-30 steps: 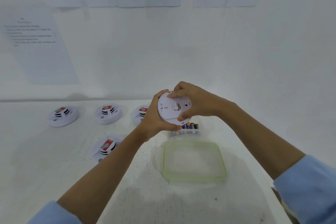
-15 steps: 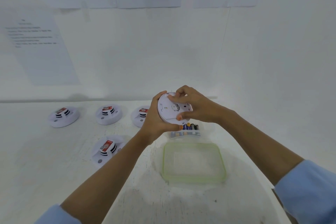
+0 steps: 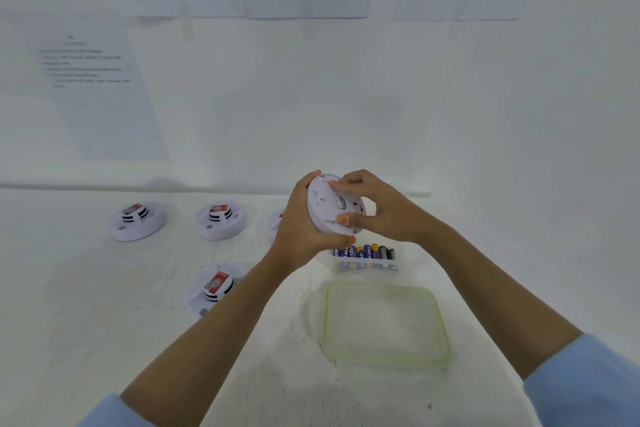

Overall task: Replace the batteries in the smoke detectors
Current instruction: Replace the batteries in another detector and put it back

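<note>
A round white smoke detector (image 3: 323, 206) is held up above the table, its flat back facing me. My left hand (image 3: 299, 225) grips it from the left and underneath. My right hand (image 3: 377, 210) grips its right side, fingers curled over the top edge and thumb pressed on the lower back. Just below, a clear tub of batteries (image 3: 367, 255) holds several blue and black cells standing side by side.
Smoke detectors lie on the white table: two at the far left (image 3: 136, 220) (image 3: 221, 221), one partly hidden behind my left hand (image 3: 276, 224), one nearer (image 3: 214, 288). A green-rimmed clear lid (image 3: 384, 326) lies in front of the tub. Printed sheets hang on the wall.
Both hands have kept hold of the detector and turned it slightly; my right fingers have shifted along its top edge and the thumb has moved on the back.
</note>
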### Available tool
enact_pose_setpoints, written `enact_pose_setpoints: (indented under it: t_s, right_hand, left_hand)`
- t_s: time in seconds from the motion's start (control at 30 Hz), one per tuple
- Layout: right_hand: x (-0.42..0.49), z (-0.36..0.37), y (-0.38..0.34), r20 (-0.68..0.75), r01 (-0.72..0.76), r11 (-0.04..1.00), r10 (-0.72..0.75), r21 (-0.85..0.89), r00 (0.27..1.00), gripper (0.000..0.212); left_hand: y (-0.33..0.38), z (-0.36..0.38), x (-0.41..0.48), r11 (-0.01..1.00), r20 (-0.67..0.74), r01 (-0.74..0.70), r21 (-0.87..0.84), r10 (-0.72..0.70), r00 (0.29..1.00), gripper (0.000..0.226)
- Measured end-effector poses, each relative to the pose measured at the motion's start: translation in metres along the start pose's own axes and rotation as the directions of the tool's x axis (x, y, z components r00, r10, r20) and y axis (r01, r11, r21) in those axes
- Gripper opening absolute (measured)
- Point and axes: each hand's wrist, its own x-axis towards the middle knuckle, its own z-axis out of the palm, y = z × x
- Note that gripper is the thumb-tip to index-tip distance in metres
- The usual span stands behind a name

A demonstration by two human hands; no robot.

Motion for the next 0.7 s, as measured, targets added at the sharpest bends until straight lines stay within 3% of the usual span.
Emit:
enact_pose_setpoints:
  t_s: [0.13, 0.27, 0.33, 0.43, 0.53, 0.63, 0.7]
  right_hand:
    - [0.008, 0.017, -0.020, -0.059, -0.083, 0.982, 0.094, 0.169, 0.994, 0.045]
    - [0.022, 0.044, -0.043, -0.090, -0.110, 0.918, 0.156, 0.381, 0.984, 0.050]
    - [0.031, 0.060, -0.054, -0.126, -0.114, 0.856, 0.204, 0.505, 0.971, 0.053]
    - [0.047, 0.088, -0.068, -0.160, -0.134, 0.780, 0.288, 0.611, 0.944, 0.061]
    - [0.067, 0.127, -0.085, -0.205, -0.133, 0.649, 0.418, 0.749, 0.885, 0.049]
    - [0.083, 0.168, -0.104, -0.192, -0.125, 0.473, 0.567, 0.872, 0.801, 0.040]
    - [0.090, 0.193, -0.115, -0.147, -0.076, 0.320, 0.617, 0.944, 0.773, 0.038]
  left_hand:
    - [0.007, -0.020, 0.004, 0.960, 0.041, -0.154, 0.235, 0.148, 0.988, 0.077]
    - [0.006, -0.049, 0.000, 0.887, -0.024, -0.143, 0.438, 0.171, 0.985, 0.103]
    - [-0.002, -0.067, -0.003, 0.841, 0.016, -0.192, 0.506, 0.213, 0.977, 0.106]
    - [-0.013, -0.103, -0.007, 0.871, 0.096, -0.223, 0.439, 0.201, 0.975, 0.102]
    - [-0.021, -0.146, -0.016, 0.920, 0.149, -0.158, 0.360, 0.110, 0.983, 0.101]
    - [-0.025, -0.188, -0.029, 0.988, 0.063, 0.064, 0.138, -0.074, 0.995, 0.082]
    - [-0.031, -0.215, -0.042, 0.944, 0.046, 0.313, -0.104, -0.310, 0.950, 0.063]
